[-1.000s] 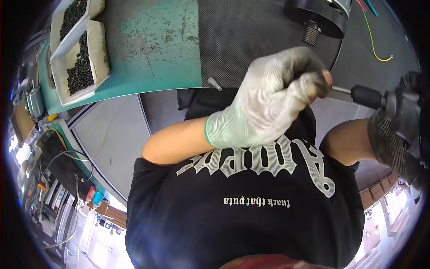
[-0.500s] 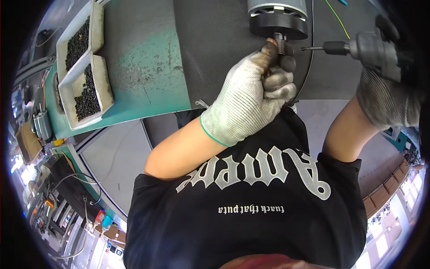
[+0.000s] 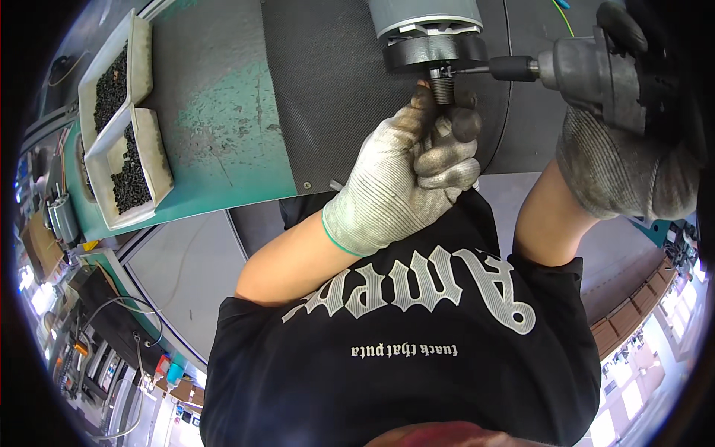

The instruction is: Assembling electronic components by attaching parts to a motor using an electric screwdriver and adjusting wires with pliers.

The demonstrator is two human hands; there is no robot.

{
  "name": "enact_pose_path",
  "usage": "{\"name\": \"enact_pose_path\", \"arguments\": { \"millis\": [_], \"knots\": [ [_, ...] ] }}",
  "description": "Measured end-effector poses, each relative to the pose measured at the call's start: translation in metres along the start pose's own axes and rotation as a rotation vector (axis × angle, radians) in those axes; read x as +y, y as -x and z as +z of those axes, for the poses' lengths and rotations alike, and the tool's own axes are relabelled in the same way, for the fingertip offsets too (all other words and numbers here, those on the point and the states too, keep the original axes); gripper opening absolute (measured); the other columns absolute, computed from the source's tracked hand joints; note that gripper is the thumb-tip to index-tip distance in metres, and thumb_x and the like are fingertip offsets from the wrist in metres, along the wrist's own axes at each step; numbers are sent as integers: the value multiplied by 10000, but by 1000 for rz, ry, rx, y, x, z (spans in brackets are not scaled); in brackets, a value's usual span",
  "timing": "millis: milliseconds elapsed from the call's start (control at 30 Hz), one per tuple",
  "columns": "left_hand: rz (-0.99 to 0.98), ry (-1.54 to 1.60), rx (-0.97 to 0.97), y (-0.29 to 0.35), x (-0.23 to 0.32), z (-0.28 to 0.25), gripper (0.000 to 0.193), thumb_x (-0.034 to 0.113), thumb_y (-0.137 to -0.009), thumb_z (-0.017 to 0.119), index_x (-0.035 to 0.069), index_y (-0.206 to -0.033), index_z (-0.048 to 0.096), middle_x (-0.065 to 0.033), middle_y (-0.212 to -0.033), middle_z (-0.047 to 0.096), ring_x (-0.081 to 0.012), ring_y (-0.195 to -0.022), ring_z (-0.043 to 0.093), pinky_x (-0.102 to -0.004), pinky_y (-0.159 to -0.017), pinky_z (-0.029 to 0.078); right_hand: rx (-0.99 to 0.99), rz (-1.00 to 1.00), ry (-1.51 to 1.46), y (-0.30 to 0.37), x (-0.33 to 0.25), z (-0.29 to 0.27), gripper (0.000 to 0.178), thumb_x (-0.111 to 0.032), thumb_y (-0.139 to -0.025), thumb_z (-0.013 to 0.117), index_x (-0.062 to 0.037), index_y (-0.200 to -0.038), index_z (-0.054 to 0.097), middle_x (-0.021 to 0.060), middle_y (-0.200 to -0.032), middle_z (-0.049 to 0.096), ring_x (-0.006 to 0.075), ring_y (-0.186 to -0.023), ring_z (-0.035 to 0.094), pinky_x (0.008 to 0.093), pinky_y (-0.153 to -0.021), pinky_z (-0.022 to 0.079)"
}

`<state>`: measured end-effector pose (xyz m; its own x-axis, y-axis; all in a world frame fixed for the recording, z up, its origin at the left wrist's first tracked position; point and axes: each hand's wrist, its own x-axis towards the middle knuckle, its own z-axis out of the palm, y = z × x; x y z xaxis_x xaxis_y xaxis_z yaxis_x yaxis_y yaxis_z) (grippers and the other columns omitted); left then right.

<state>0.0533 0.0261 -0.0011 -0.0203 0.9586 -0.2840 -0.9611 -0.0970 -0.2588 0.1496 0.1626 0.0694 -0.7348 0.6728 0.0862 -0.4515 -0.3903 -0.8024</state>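
A grey cylindrical motor [image 3: 426, 13] with a black round flange [image 3: 436, 52] lies at the top of the head view. From its near end a threaded shaft [image 3: 442, 91] points toward me. My left hand [image 3: 406, 167], in a white glove with dirty fingertips, is closed around this shaft with thumb and curled fingers on either side. Another glove covers my right hand [image 3: 618, 167], wrapped round a power screwdriver [image 3: 585, 73]. The driver's thin bit [image 3: 474, 70] reaches left to the side of the shaft, close below the flange. Whether its tip is seated in a screw is too small to tell.
Two white trays [image 3: 143, 149] of small black parts stand on the bench's left. A black mat [image 3: 320, 97] covers the bench beside a worn green patch [image 3: 223, 119]. A dark cable [image 3: 509, 104] runs right of the motor; a green-yellow wire [image 3: 564, 18] lies farther back.
My right hand has brought the screwdriver left, so its bit now reaches the shaft. The bench and motor have shifted slightly left in the view. My left hand stays at the shaft.
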Motion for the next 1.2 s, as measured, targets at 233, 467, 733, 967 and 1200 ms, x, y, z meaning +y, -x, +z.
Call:
{"name": "enact_pose_path", "arguments": {
  "millis": [233, 467, 733, 967, 1200],
  "knots": [
    [62, -205, 45, -3, -5, -2, 194, 160, -995, 428, 50, -1119, 527, -10, -876, 533, -15, -480, 315, -157, -455, 316, 27, -80, 223, -1, -6, -7, 381, -374, -905, 512, -51, -1083, 608, 138, -915, 616, 240, -741, 608, 397, -698, 502],
    [144, -604, 251, -8, -3, 14, 119, 174, -990, 495, 79, -1048, 537, 7, -882, 551, -42, -570, 420, -196, -558, 387, 55, -132, 474, 8, -36, -20, 367, -329, -908, 505, -22, -1085, 602, 162, -929, 616, 258, -770, 613, 402, -720, 508],
    [55, -552, 110, -19, -2, 15, 214, 188, -956, 579, 17, -1077, 535, -35, -865, 615, -66, -696, 597, -180, -594, 471, 75, -247, 777, 6, -24, -14, 352, -277, -911, 496, 11, -1088, 594, 191, -945, 615, 279, -803, 618, 409, -745, 515],
    [94, -991, 273, -15, -1, 29, 212, 210, -925, 632, 4, -971, 610, -18, -678, 602, -55, -574, 580, -176, -509, 455, 33, -338, 980, -7, -26, -19, 339, -232, -913, 488, 39, -1091, 588, 215, -960, 615, 298, -832, 622, 415, -767, 522],
    [119, -1036, 378, -16, -2, 34, 135, 126, -920, 614, -7, -935, 613, -35, -681, 599, -57, -520, 571, -179, -456, 455, -20, -462, 1172, -9, -14, 0, 326, -187, -916, 481, 68, -1093, 581, 240, -974, 615, 317, -861, 626, 420, -789, 528]
  ]
}}
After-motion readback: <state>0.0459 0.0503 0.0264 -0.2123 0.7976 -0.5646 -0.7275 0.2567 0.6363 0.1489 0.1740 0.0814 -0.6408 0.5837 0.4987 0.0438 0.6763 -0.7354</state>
